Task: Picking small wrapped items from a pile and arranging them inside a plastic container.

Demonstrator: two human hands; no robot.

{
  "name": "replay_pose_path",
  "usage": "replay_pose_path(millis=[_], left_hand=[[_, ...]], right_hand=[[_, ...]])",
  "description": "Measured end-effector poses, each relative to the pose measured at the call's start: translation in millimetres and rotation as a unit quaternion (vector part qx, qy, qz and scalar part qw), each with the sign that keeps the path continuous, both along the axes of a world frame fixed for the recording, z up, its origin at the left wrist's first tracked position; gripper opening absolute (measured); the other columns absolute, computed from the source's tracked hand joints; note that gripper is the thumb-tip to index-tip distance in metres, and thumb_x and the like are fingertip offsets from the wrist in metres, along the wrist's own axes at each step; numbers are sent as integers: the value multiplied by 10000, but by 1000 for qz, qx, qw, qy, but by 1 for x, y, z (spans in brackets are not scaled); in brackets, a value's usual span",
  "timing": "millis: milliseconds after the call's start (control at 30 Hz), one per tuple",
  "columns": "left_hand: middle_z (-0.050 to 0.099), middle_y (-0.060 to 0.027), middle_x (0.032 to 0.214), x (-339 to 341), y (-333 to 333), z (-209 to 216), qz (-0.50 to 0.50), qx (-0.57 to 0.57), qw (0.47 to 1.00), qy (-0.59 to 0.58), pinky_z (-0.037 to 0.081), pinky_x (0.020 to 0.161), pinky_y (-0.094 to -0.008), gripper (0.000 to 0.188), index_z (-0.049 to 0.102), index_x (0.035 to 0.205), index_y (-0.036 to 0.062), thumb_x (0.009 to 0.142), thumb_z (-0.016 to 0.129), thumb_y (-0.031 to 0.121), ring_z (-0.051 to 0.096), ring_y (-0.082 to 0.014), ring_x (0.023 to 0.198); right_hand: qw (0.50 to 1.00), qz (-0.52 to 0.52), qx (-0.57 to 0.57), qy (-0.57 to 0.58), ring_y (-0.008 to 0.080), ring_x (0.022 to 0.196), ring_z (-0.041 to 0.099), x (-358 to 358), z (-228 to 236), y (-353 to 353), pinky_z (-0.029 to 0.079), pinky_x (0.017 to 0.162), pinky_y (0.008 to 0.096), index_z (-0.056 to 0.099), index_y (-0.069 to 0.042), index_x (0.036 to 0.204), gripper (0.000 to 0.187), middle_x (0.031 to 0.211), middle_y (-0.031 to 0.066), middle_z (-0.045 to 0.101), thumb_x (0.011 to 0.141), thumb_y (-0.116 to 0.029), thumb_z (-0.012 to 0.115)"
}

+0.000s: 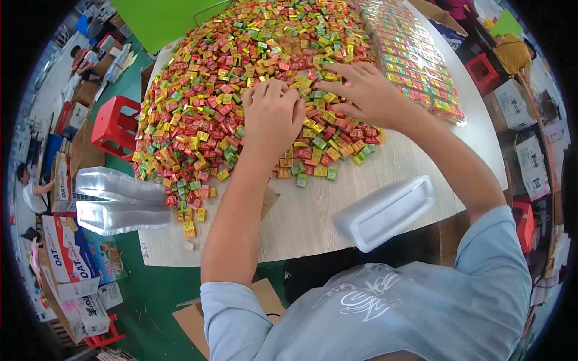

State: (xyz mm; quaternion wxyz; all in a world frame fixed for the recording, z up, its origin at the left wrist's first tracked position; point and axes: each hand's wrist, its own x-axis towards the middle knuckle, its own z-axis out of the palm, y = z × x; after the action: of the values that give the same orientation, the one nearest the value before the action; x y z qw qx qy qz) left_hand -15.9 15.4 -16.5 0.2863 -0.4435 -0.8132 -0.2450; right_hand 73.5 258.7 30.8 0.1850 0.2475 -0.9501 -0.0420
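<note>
A large heap of small block-shaped wrapped candies [208,102], in red, yellow, green and orange, covers much of the table. My left hand [271,117] rests on the near middle of the heap, fingers curled down into it. Its fingertips are hidden, so whatever they grip does not show. To its right, my right hand [370,96] reaches over the heap with fingers stretched and apart, holding nothing visible. Beyond it, at the right side of the table, lie rows of filled clear packs [415,66] of the same coloured candies.
A stack of clear plastic trays [385,210] lies on the pale table [295,234] before me. More nested trays [120,201] jut past the left edge. Red stools [114,127] and cartons [66,249] stand around the table. Other people [515,54] are in the background.
</note>
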Motion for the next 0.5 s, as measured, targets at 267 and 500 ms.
replay_pose_path(millis=[267, 500], left_hand=[[681, -35, 897, 12, -7, 49, -13, 60, 998, 33, 435, 880, -440, 95, 697, 894, 122, 925, 695, 211, 630, -258, 920], [726, -95, 906, 31, -28, 124, -13, 24, 1000, -3, 474, 848, -433, 171, 726, 953, 63, 991, 643, 208, 680, -303, 889]], right_hand=[[892, 88, -377, -233, 389, 1290, 566, 161, 44, 26, 443, 1100, 448, 624, -29, 1372, 693, 1365, 190, 598, 923, -545, 732], [912, 40, -336, -232, 370, 1155, 624, 189, 28, -8, 505, 995, 456, 627, -93, 1367, 666, 1290, 146, 635, 796, -350, 853]])
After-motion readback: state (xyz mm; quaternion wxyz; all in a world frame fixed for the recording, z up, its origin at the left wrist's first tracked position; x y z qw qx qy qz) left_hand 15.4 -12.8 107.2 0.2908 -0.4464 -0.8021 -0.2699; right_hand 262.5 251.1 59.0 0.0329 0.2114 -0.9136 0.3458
